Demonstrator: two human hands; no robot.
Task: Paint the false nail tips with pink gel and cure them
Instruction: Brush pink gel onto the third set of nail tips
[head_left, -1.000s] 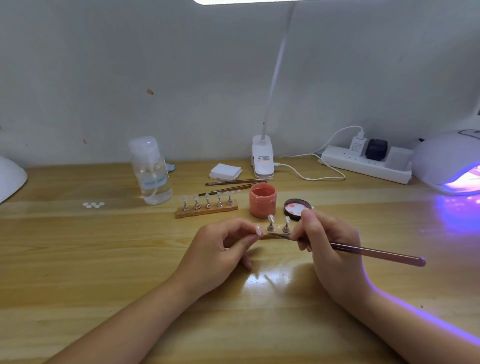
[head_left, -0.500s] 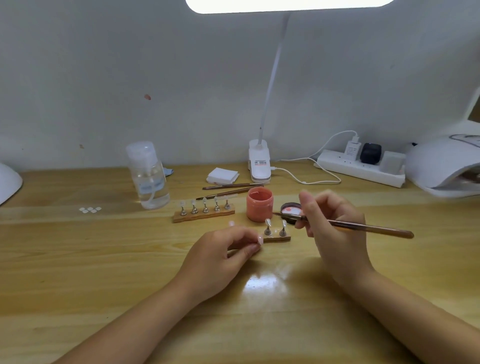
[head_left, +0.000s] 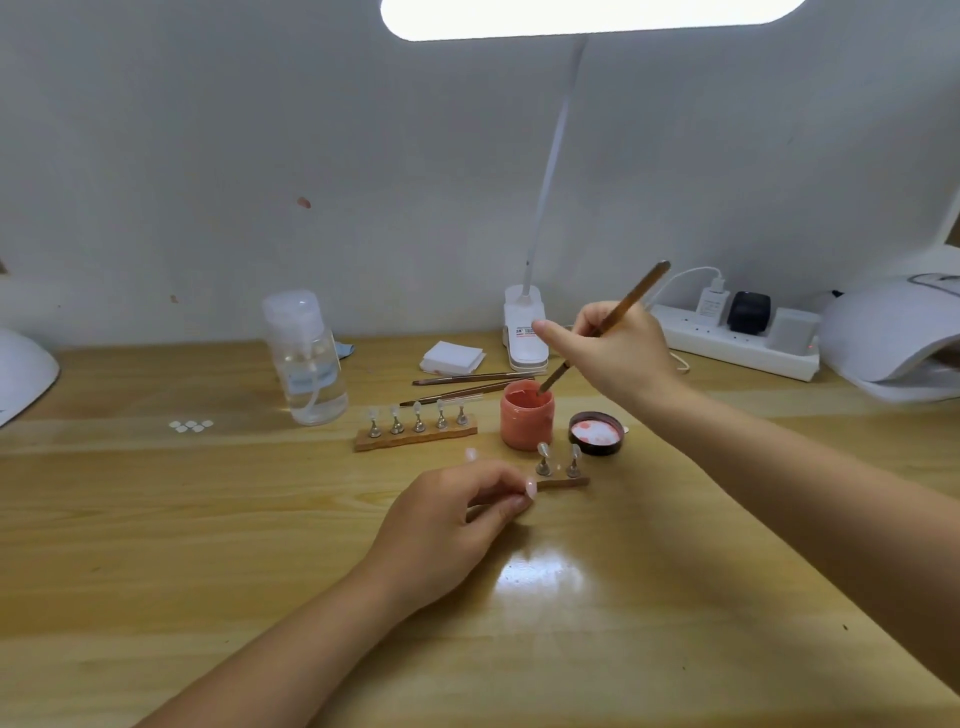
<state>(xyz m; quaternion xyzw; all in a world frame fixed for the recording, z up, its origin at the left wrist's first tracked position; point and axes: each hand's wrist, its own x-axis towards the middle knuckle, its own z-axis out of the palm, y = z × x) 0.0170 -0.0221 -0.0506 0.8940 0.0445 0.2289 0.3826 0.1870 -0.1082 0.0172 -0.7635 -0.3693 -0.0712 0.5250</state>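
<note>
Head view: right hand (head_left: 618, 353) dips slender brush (head_left: 605, 327) into round pink jar (head_left: 525, 415).

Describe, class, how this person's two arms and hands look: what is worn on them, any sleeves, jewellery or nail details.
Both forearms are bare right up to the picture's edge, with no sleeves in view. No watch, bracelet or ring shows on the left hand or the right hand. The left hand has long, pale glossy fingernails; the right hand's nails are too unclear to describe.

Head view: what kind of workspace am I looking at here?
Probably a home nail-art desk: an open pot of pink gel, false nail tips on stands, and a white curing lamp by a power strip.
</note>
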